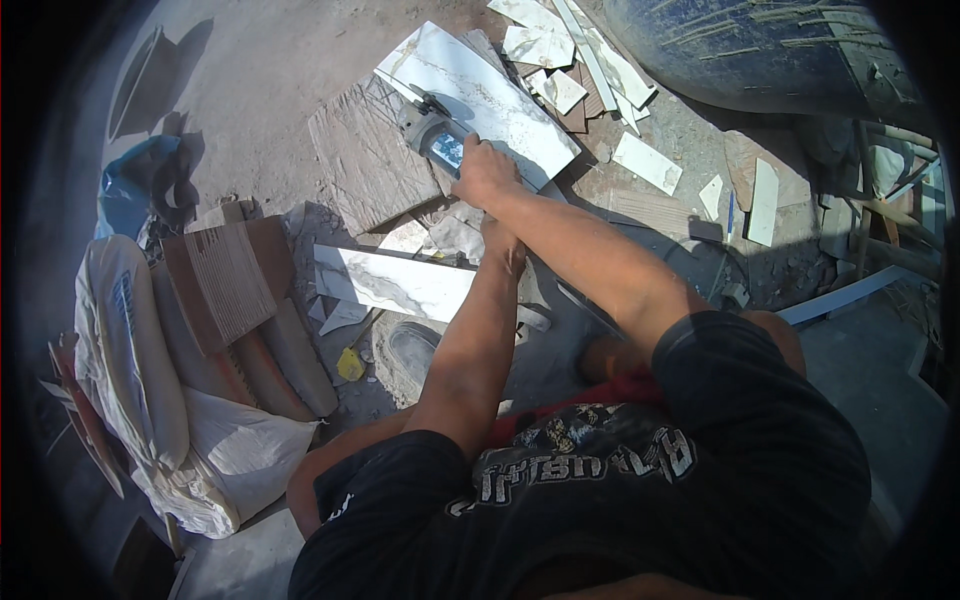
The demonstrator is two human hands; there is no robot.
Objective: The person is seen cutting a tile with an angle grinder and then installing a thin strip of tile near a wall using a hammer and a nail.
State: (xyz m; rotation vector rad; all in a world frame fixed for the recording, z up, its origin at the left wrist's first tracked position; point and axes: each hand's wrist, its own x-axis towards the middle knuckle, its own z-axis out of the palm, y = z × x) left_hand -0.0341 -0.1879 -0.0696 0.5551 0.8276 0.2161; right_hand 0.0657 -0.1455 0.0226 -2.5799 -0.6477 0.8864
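Note:
My right hand (485,172) is wrapped round the body of a grey and blue handheld tile cutter (440,140). The cutter rests on a large white marbled tile (500,95), close to its left edge, where a narrow strip runs beside it. Below that tile lies a brown, rough-faced slab (365,165). My left hand (500,235) is just under my right wrist, which covers most of it; its fingers are hidden. Near it are a greyish crumpled piece (457,238) and a long white marbled tile strip (395,282).
Broken white tile pieces (645,163) lie at the upper right, below a large dark rounded container (760,50). To the left are a white sack (130,350), stacked brown tiles (228,285) and a blue plastic piece (130,180). My shoe (412,348) stands near the tile strip.

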